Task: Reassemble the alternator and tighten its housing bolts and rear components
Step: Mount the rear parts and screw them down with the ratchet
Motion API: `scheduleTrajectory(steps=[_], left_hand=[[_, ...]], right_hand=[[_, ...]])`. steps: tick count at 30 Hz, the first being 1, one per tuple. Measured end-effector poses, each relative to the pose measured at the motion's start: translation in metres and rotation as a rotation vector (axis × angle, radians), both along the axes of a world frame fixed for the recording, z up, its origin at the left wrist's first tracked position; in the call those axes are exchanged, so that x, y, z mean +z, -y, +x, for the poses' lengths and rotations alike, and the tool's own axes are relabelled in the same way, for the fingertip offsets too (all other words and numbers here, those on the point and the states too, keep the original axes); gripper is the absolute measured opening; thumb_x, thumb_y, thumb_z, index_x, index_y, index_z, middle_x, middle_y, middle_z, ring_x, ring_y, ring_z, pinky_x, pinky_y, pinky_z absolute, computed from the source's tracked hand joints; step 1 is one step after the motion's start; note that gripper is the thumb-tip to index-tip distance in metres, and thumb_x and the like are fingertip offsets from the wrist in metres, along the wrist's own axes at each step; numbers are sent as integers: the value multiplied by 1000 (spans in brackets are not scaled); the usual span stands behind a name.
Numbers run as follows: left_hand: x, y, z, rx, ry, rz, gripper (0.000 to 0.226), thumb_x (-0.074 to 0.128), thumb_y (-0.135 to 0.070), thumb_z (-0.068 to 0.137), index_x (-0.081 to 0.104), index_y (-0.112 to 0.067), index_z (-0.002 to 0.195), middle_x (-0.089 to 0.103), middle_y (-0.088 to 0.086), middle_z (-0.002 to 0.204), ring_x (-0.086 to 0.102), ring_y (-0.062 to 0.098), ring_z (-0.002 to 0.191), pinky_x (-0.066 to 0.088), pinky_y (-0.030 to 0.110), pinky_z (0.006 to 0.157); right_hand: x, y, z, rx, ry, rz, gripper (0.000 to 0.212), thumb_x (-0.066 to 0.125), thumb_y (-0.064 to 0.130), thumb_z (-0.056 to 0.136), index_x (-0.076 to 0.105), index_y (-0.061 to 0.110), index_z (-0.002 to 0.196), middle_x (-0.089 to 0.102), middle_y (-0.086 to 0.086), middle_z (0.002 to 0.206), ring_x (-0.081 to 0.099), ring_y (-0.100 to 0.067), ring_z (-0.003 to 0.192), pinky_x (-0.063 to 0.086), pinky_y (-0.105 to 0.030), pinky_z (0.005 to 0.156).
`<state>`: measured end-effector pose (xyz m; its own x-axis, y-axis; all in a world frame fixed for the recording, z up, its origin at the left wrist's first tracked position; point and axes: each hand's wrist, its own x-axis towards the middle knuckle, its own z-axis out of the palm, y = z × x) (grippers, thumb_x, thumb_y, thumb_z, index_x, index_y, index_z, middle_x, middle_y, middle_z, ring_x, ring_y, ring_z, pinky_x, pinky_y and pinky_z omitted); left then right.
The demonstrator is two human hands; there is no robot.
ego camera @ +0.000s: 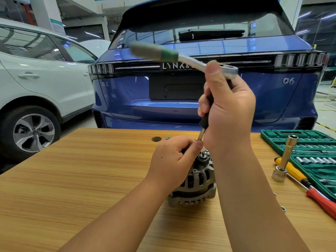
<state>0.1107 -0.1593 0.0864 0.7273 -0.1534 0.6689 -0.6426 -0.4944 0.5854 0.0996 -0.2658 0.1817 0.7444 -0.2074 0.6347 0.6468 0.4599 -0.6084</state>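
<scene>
One alternator point(194, 180) stands on the wooden table point(87, 179), pulley end down and rear face up, directly below both hands and between the two forearms. The right hand point(229, 113) is wrapped around a black-handled extension driver point(204, 122), whose long axis runs close to vertical with a slight lean, from the ratchet head down to the rear of the alternator. A ratchet wrench point(178, 56) sits on top of the driver; its green-banded handle projects up and to the left, roughly crosswise to the driver axis, and is blurred. The left hand point(172, 159) is the nearer hand to the fastener: its fingers are curled and its thumb and forefinger pinch the lower metal shaft of the driver just above the rear terminals. The socket tip and the fastener under it are hidden by the left hand, so engagement cannot be confirmed. Judgement: the step in hand is tightening a rear component; the next stroke depends on the driver axis staying in line with the fastener axis, with the left hand guiding the tip. To the right lie one open green socket set case point(309, 142), one long deep socket point(286, 157) leaning upright, one yellow-handled screwdriver point(291, 170) and one red-handled screwdriver point(321, 200).
</scene>
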Motion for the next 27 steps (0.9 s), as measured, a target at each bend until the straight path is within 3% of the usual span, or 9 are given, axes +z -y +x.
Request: scheduleTrajectory(steps=[3,5,7,10,14,17,20,24,27], left_hand=[[1,0,0,5,-2,-9,40,50,-47,98,73,-19,83,64,-7,71,60,13,77,44,27,64],[1,0,0,12,-5,-20,35,52,-42,99,72,-19,81,63,-7,72,59,13,75,42,27,63],[2,0,-1,16,-10,-21,36,51,-41,100,71,-18,81,62,-5,71,58,13,74,42,30,63],[1,-1,-1,26,-24,-8,42,48,-42,100,72,-12,84,64,-2,69,58,17,74,42,36,66],[1,0,-2,28,-27,2,44,47,-43,101,72,-11,85,64,0,69,57,17,73,42,36,65],[2,0,-2,24,-10,-10,41,48,-42,101,70,-14,81,60,-3,67,56,15,70,41,30,60],[1,-1,-1,23,-5,-11,42,48,-42,101,67,-14,76,58,-2,68,54,16,68,38,27,57],[1,0,-1,21,-15,-14,43,47,-43,101,65,-14,75,57,-2,67,53,17,67,39,28,57],[-1,0,1,23,-13,-2,45,47,-49,100,71,-16,81,63,-4,68,58,14,73,44,31,64]], right_hand=[[1,6,4,-5,-61,-8,20,65,25,98,59,17,81,49,4,65,39,-12,51,33,-28,49],[0,10,6,132,-35,3,5,60,23,99,60,19,100,57,4,74,45,-12,56,37,-27,53],[-2,9,8,168,38,4,24,55,15,101,55,24,124,63,2,83,49,-14,62,41,-26,56],[-4,3,7,84,162,-70,38,53,8,102,51,29,133,64,0,86,50,-15,65,43,-27,56],[-4,-1,3,97,157,-74,43,51,1,97,55,31,128,57,-5,85,42,-21,63,39,-29,53],[5,5,5,248,63,-22,38,46,20,86,54,31,121,60,-6,77,44,-22,56,33,-33,55],[19,14,12,370,-25,-122,36,44,36,77,50,38,112,64,2,64,51,-19,47,33,-32,53],[4,4,5,341,34,-8,35,53,42,92,57,23,121,59,-10,88,50,-19,62,40,-27,54],[-2,-1,0,170,-9,44,17,63,36,94,67,22,85,57,-3,77,44,-16,54,34,-26,48]])
